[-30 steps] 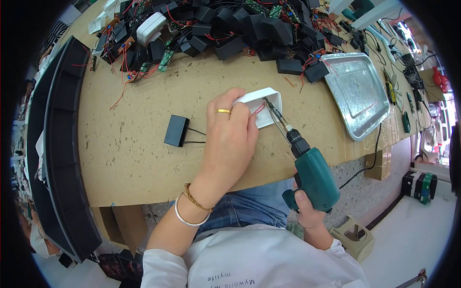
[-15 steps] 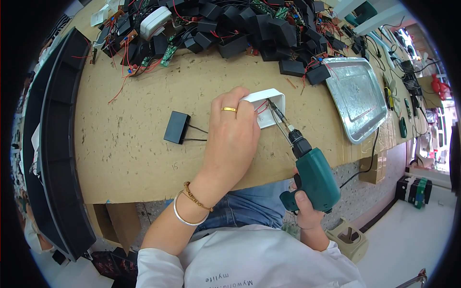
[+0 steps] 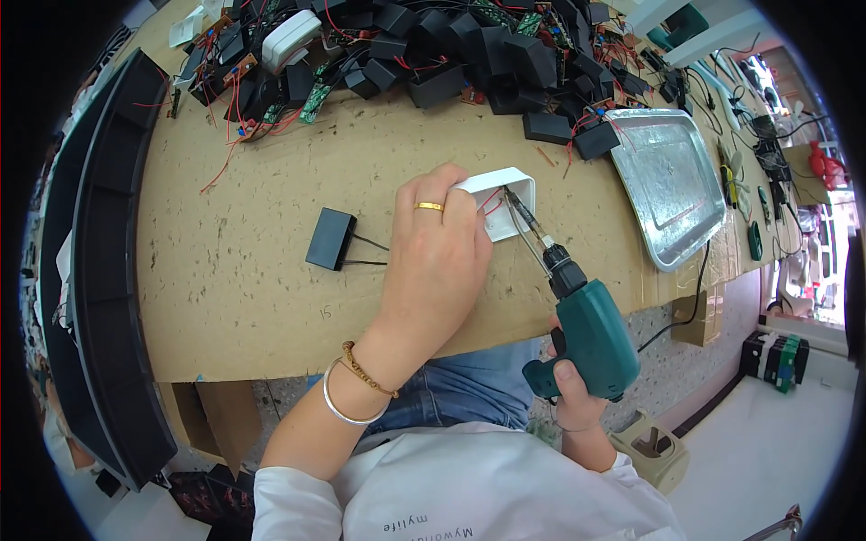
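Note:
My left hand (image 3: 437, 239) grips a small white plastic housing (image 3: 512, 176) on the tabletop, fingers closed over its left side. Red wires show inside the housing. A green pistol-shaped soldering gun (image 3: 597, 334) is held in my right hand (image 3: 577, 401) by its handle, just past the table's front edge. The gun's metal tip and thin feed tube reach into the housing, near its far inner wall; whether the tip touches anything is too small to tell. To the left of my left hand lies a black rectangular box (image 3: 331, 238), its two dark leads running under that hand.
A heap of black boxes (image 3: 442, 86), circuit boards and red wires covers the far side of the table (image 3: 244, 316). An empty metal tray (image 3: 672, 189) lies at right. A black divided rack (image 3: 113, 270) borders the left. The gun's black cable (image 3: 701, 293) hangs at right.
Hardly anything differs. Both hands, the white housing and the soldering gun keep their places, while the whole view shifts very slightly.

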Available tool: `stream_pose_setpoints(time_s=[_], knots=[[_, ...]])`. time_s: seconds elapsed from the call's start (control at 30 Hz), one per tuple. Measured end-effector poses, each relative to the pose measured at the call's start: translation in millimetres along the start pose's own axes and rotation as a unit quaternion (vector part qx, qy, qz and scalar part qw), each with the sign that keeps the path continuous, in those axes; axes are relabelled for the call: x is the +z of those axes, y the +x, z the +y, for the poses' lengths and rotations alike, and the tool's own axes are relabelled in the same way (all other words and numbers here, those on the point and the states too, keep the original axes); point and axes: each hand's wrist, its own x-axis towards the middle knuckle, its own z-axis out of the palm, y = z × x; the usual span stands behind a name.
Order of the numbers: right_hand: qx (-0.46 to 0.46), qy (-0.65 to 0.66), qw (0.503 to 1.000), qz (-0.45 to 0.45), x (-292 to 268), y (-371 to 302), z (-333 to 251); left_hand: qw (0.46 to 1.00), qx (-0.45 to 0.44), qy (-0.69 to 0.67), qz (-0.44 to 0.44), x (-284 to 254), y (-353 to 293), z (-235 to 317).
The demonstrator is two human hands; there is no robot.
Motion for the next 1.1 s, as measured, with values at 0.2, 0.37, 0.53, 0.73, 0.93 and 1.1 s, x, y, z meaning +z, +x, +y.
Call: stream_pose_setpoints(time_s=[0.2, 0.37, 0.53, 0.73, 0.93, 1.1], knots=[[0.008, 0.008, 1.0, 0.002, -0.1, 0.3, -1.4, 1.0, 0.003, 0.004, -0.003, 1.0, -0.1, -0.6], [0.012, 0.008, 1.0, 0.005, -0.5, -0.5, -3.5, 1.0, 0.005, 0.005, -0.003, 1.5, -0.1, -1.3], [0.02, 0.002, 1.0, 0.014, -2.1, -1.5, -5.0, 1.0, 0.002, 0.008, -0.002, 1.8, 0.2, -1.1], [0.031, -0.008, 0.999, 0.01, -2.4, -1.6, -3.6, 1.0, -0.006, 0.006, -0.01, 1.4, 0.3, -1.0], [0.024, -0.016, 1.0, 0.005, -3.9, -2.0, -4.0, 1.0, -0.004, 0.005, -0.004, 1.8, 0.8, -1.2], [0.022, -0.014, 1.0, 0.009, -3.6, -1.8, -3.2, 1.0, -0.007, 0.003, -0.004, 1.8, 0.9, -1.2]])
